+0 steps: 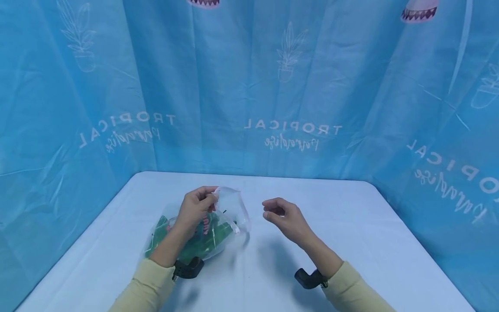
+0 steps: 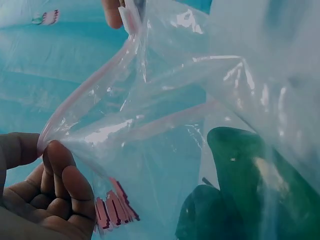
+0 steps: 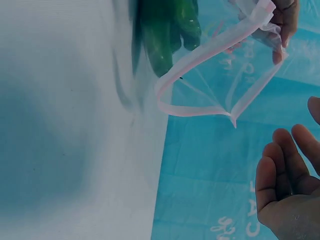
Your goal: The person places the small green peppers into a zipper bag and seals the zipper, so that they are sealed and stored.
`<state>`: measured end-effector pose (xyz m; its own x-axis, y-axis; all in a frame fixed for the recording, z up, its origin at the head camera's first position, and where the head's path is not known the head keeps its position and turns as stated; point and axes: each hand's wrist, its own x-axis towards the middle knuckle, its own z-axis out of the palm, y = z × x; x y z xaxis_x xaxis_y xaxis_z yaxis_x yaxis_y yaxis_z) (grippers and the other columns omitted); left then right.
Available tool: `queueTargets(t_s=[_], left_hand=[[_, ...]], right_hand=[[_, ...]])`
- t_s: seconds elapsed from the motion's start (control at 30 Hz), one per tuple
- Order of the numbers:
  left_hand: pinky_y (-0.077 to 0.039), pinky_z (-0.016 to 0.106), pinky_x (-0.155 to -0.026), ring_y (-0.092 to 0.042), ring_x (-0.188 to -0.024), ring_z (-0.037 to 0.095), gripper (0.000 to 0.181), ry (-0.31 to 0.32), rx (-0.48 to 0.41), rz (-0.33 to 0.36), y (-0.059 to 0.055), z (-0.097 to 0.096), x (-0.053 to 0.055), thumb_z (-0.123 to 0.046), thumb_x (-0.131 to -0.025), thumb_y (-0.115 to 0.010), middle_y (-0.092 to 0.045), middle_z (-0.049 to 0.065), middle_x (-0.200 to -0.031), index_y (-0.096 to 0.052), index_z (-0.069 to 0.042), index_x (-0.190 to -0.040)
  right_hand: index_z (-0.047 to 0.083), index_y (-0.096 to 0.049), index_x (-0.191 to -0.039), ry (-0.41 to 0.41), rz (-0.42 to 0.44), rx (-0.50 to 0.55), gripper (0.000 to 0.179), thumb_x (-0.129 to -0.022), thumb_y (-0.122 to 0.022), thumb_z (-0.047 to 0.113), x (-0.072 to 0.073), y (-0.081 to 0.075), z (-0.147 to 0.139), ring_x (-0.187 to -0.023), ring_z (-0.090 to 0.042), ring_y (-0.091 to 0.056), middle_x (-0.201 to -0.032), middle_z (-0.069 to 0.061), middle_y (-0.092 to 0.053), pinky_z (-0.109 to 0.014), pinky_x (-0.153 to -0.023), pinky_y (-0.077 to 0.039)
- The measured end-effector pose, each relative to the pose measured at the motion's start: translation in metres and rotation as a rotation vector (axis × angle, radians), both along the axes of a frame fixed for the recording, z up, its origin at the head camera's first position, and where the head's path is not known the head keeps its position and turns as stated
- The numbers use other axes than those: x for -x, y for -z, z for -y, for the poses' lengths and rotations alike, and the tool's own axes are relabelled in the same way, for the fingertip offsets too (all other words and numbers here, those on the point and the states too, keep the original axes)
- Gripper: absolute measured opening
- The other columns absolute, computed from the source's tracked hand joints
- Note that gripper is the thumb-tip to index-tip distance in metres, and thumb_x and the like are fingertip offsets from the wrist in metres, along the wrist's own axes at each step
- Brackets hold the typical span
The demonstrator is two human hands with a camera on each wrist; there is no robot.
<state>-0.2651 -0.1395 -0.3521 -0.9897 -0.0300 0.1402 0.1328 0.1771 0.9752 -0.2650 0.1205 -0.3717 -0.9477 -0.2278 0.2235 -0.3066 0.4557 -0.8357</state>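
Observation:
My left hand (image 1: pixel 196 206) pinches the rim of a clear zip bag (image 1: pixel 242 210) between thumb and fingers. The bag lies on the left part of the table, its pink-edged mouth gaping toward the right. Inside are smooth, long green things (image 3: pixel 159 42) that look like cucumbers, seen through the film. Reddish-pink print (image 2: pixel 117 207) marks the plastic. To the right of the mouth, my right hand (image 1: pixel 286 219) hovers above the table, fingers loosely bent, with nothing in it. In the right wrist view its fingers (image 3: pixel 282 165) are apart from the bag.
A white table (image 1: pixel 351 242) spreads under both hands. Blue curtains (image 1: pixel 241 95) with mirrored lettering stand behind it and along both sides. Each wrist carries a black camera mount (image 1: pixel 309 278) below a pale yellow sleeve (image 1: pixel 352 288).

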Motion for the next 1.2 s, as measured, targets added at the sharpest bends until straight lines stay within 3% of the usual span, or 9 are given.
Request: queueTargets(t_s=[0.47, 0.77, 1.2], left_hand=[[-0.046, 0.026, -0.057, -0.055, -0.068, 0.016, 0.028, 0.009, 0.142, -0.013, 0.011, -0.02, 0.003, -0.015, -0.091, -0.058, -0.059, 0.015, -0.086, -0.063, -0.004, -0.116], [-0.042, 0.023, -0.054, -0.055, -0.064, 0.014, 0.031, 0.017, 0.241, 0.018, 0.021, -0.033, 0.003, -0.014, -0.088, -0.059, -0.061, 0.012, -0.083, -0.062, -0.004, -0.117], [-0.042, 0.026, -0.053, -0.054, -0.061, 0.013, 0.03, 0.029, 0.305, 0.01, 0.035, -0.041, 0.003, -0.013, -0.087, -0.06, -0.061, 0.006, -0.079, -0.064, -0.004, -0.115]], right_hand=[[0.023, -0.064, -0.11, 0.019, 0.035, 0.002, 0.023, -0.087, -0.066, 0.028, -0.006, 0.012, -0.008, -0.094, -0.011, -0.062, -0.103, 0.004, -0.066, -0.027, -0.079, -0.053], [0.022, -0.064, -0.111, 0.004, 0.054, 0.001, 0.024, -0.087, -0.066, 0.028, -0.009, 0.021, -0.012, -0.094, -0.012, -0.063, -0.104, 0.0, -0.067, -0.024, -0.079, -0.052], [0.018, -0.065, -0.109, -0.013, 0.095, 0.017, 0.025, -0.086, -0.067, 0.029, -0.016, 0.028, -0.012, -0.089, -0.012, -0.062, -0.098, 0.0, -0.066, -0.025, -0.078, -0.051]])
